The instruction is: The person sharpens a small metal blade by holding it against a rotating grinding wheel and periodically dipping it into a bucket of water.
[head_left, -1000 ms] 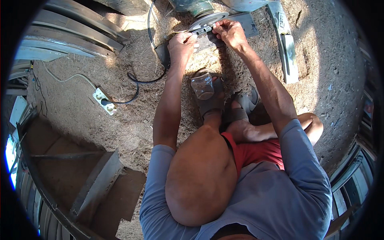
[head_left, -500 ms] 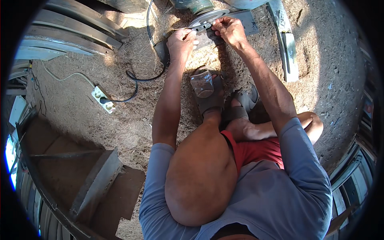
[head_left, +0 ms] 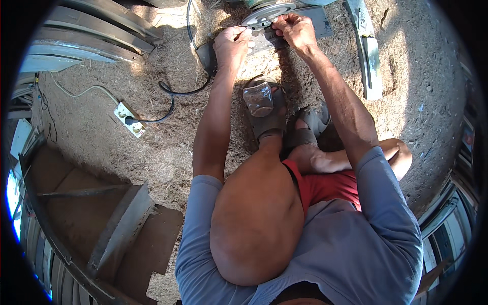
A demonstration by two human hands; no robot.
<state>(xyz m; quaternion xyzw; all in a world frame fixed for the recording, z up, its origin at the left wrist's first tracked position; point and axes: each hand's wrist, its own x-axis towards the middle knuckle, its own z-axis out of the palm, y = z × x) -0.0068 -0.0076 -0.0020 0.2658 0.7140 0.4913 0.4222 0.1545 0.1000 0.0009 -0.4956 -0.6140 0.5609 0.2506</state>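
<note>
Grey disc point(head_left: 268, 12) up top, left hand point(head_left: 231, 47) and right hand point(head_left: 297, 34) pinching a slotted metal strip point(head_left: 263, 24) beside it, dark marks point(head_left: 362, 20) on pale plank point(head_left: 359, 31) too tiny to read

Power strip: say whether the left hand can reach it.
Likely yes: from the left hand, by the grey wheel, the way to the power strip looks open past the dark block and black cable.

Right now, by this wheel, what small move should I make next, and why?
Perhaps ease your right hand back slightly from the round wheel: it looks very close to the rim, while your left hand pinches the small metal piece.
</note>
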